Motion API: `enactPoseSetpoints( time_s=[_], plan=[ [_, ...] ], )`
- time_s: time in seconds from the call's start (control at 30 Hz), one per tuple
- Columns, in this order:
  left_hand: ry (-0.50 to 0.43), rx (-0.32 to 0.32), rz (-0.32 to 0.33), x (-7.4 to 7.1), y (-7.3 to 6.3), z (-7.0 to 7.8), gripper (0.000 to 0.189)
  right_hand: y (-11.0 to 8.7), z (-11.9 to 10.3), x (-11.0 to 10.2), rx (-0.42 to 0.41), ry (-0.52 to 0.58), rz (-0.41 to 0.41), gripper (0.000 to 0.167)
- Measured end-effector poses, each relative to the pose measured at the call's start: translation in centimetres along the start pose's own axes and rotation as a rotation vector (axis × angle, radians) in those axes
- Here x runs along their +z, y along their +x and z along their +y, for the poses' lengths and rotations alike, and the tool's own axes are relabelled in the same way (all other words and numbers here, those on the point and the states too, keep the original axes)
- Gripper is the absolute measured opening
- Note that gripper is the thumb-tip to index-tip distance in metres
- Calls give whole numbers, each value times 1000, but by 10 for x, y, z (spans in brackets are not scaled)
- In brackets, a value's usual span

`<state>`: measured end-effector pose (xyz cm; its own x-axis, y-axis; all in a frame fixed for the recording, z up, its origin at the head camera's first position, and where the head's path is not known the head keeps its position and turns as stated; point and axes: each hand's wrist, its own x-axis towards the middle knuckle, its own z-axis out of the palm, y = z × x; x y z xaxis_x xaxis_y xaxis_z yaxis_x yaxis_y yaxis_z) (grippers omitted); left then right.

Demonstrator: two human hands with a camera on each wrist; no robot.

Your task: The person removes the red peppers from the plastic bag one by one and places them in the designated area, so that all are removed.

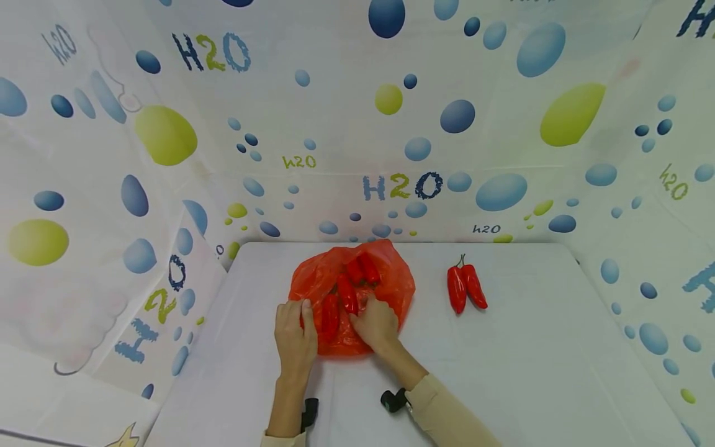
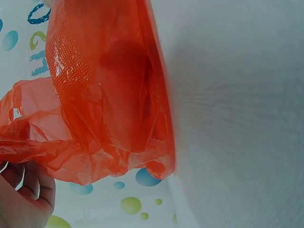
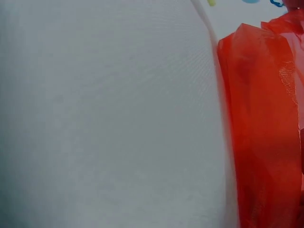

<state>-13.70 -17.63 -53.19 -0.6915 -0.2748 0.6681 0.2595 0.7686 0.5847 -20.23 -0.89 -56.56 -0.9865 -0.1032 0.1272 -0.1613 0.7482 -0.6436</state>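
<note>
A red plastic bag [image 1: 304, 276] lies open on the white table, with several red chili peppers [image 1: 331, 315] in it. At its left edge my left hand [image 1: 295, 332] grips the bag's rim; the left wrist view shows this hand's curled fingers [image 2: 29, 187] under gathered plastic. My right hand [image 1: 378, 324] reaches into the bag from the right, thumb beside the lower end of one pepper [image 1: 347, 293]. Its other fingertips are partly hidden among the peppers and plastic, and I cannot tell whether they hold one. The right wrist view catches only the bag's side [image 3: 261, 118].
Two red chili peppers [image 1: 457, 289] with green stems lie side by side on the table [image 1: 530, 347], right of the bag. A wall covering [image 1: 335, 124] printed with blue and green drops stands behind and along both sides.
</note>
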Motion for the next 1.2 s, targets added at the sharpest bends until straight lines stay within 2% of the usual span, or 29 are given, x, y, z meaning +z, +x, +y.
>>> enactPoseSetpoints(
  time_s=[0.33, 0.6, 0.73, 0.93, 1.1, 1.2],
  plan=[
    [-12, 13, 2, 0, -1, 1, 19, 4, 3, 1, -22, -52, 15, 44],
    [-20, 61, 41, 4, 1, -1, 15, 5, 2, -4, -30, -24, 52, 49],
    [-13, 50, 31, 3, 2, -2, 18, 5, 2, -8, -32, 58, 51, 46],
    [-13, 25, 1, 2, 3, -1, 21, 5, 5, -10, -5, 179, 59, 15],
    [-6, 40, 10, 1, 2, -1, 18, 4, 8, -10, 46, 272, 51, 13],
    [-6, 48, 21, 1, 1, -2, 17, 2, 9, -10, 105, 422, 14, 15]
  ],
)
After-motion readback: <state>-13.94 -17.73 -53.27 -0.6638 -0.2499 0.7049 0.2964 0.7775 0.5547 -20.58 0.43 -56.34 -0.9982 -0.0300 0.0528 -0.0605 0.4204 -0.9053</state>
